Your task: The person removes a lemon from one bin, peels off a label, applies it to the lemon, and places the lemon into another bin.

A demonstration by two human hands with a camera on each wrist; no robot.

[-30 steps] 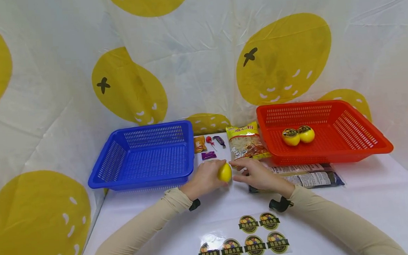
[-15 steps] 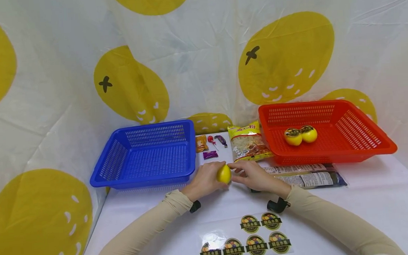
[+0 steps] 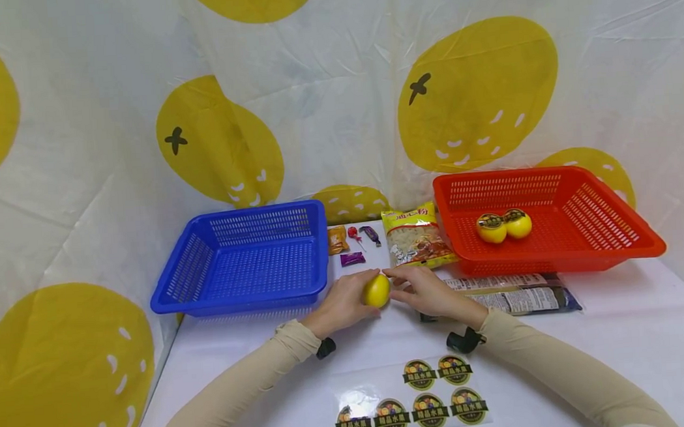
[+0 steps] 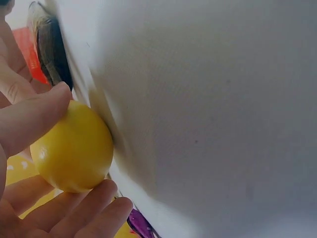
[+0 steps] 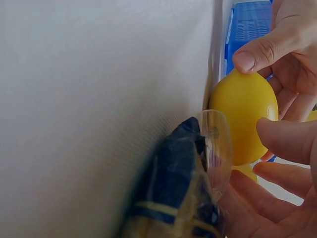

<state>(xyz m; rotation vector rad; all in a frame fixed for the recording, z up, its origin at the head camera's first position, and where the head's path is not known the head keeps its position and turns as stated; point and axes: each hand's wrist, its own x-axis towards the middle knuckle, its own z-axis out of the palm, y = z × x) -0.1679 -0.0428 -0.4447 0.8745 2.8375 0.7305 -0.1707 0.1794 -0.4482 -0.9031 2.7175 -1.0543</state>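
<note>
A smooth yellow lemon (image 3: 376, 292) is held just over the white table between the thumb and fingers of my left hand (image 3: 347, 297). In the left wrist view, the left thumb lies on one side of the lemon (image 4: 74, 146) and the fingers support the other. My right hand (image 3: 426, 291) is at the lemon's right side, fingers loosely bent. In the right wrist view, the right thumb (image 5: 290, 139) overlaps the lemon's edge and the other fingers spread below it. Two lemons (image 3: 504, 228) with round dark labels sit in the red basket (image 3: 556, 252).
A blue basket (image 3: 242, 304) stands at the left. Small wrapped sweets (image 3: 352, 259) and a yellow noodle bag (image 3: 417, 238) lie between the baskets. Long dark packages (image 3: 524, 300) lie beyond the right wrist. A clear sheet of round stickers (image 3: 429, 410) lies in front.
The lemon has turned slightly in my left hand, showing a rounder outline. My right hand stays close beside it, its fingertips shifting a little. Baskets and stickers stay put.
</note>
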